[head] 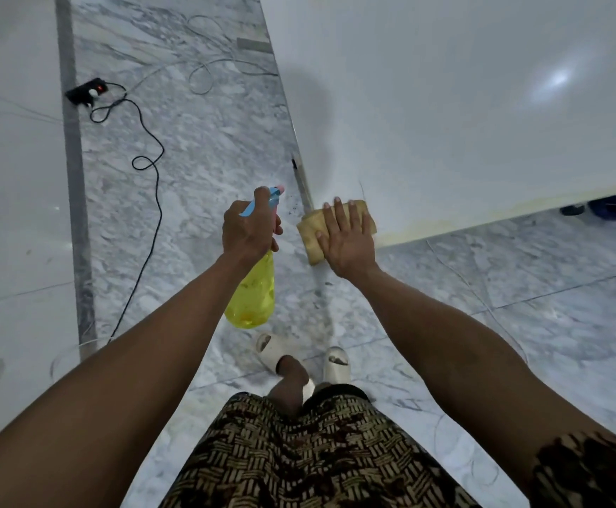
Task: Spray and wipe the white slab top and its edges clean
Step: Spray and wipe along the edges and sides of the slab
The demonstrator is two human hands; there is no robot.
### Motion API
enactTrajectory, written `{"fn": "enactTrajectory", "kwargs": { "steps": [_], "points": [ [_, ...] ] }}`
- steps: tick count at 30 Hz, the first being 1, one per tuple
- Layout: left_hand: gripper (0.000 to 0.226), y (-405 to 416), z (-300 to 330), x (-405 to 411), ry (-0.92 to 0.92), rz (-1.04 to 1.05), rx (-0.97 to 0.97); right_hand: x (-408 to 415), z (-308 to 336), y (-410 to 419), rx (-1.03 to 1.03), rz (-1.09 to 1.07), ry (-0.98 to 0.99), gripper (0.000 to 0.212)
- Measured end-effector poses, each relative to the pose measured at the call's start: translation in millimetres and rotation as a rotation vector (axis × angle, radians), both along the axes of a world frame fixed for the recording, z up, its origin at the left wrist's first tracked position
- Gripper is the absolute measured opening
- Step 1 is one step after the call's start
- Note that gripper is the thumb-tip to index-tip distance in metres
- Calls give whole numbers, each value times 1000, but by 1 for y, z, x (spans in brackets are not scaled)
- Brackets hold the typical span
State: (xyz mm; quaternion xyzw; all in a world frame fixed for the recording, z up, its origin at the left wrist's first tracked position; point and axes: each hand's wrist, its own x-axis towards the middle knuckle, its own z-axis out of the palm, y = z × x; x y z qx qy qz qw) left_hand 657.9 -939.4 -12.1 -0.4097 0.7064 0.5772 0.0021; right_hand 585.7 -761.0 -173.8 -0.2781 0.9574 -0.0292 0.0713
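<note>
The white slab (464, 104) fills the upper right, and its near corner points toward me. A yellow cloth (312, 236) is folded over that corner. My right hand (346, 240) lies flat on the cloth with fingers spread, pressing it to the corner. My left hand (249, 229) grips a yellow spray bottle (253, 291) by its blue and pink trigger head, held upright just left of the corner, nozzle toward the slab edge. The slab's near edge (482, 218) shows a yellowish tint.
Grey marbled floor (207, 148) lies below. A black power strip (86, 91) with a red light and its looping black cable (152, 199) lie to the left. Thin white wires run across the floor. My feet in white slippers (299, 355) stand close under the corner.
</note>
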Motion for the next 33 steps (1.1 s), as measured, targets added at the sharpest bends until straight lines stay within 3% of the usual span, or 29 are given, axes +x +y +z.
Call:
{"fn": "enactTrajectory", "kwargs": {
  "steps": [6,14,25,28,30,33],
  "points": [
    [63,18,3,20,16,23,-22,5,12,7,48,156,-66,64],
    [54,31,7,38,22,120,-41,3,16,24,56,315,-79,81],
    [46,33,10,51,52,191,-11,37,29,43,124,401,-91,52],
    [42,38,14,51,69,186,-3,66,20,57,52,337,-208,49],
    [46,43,19,50,74,178,-8,78,29,61,7,237,-402,45],
    [51,49,32,47,106,160,-18,83,69,64,-435,-100,-824,45]
  ]
}}
